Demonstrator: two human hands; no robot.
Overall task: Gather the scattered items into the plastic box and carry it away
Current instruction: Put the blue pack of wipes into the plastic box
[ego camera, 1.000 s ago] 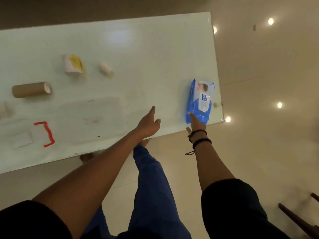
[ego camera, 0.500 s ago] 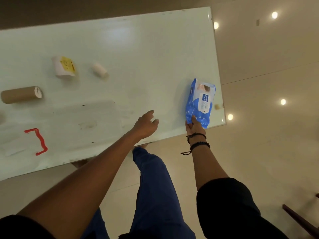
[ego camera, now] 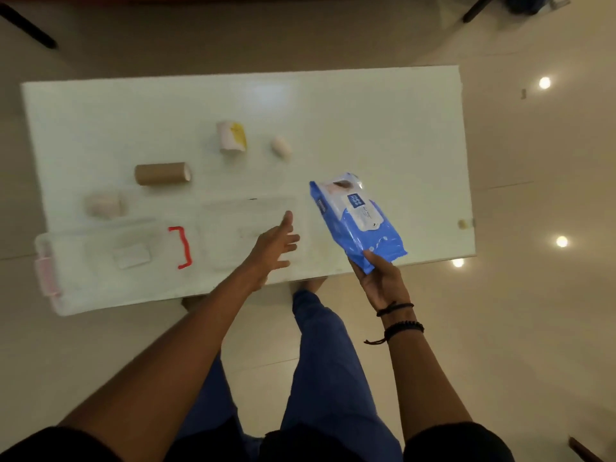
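Observation:
My right hand [ego camera: 380, 278] grips the near end of a blue wipes pack [ego camera: 356, 218] and holds it tilted above the right part of the white table [ego camera: 383, 128]. Fingers spread, my left hand [ego camera: 275, 246] hovers over a clear plastic box [ego camera: 213, 235] near the front edge. Left of that box lies a clear lid [ego camera: 83, 261] with a red handle [ego camera: 181, 246] and pink clips. Farther back lie a brown cardboard tube [ego camera: 161, 174], a white and yellow roll [ego camera: 231, 136], a small white roll [ego camera: 281, 147] and a pale pink roll [ego camera: 105, 205].
A small beige object [ego camera: 462, 223] sits at the table's right edge. Glossy floor with light reflections surrounds the table. Dark furniture legs [ego camera: 28, 26] show at the top corners, and a brown piece [ego camera: 586, 450] at the bottom right.
My right hand closed on the wipes pack, lifted it off the table's right edge and brought it leftward. The camera pulled back, showing the whole table and the lid.

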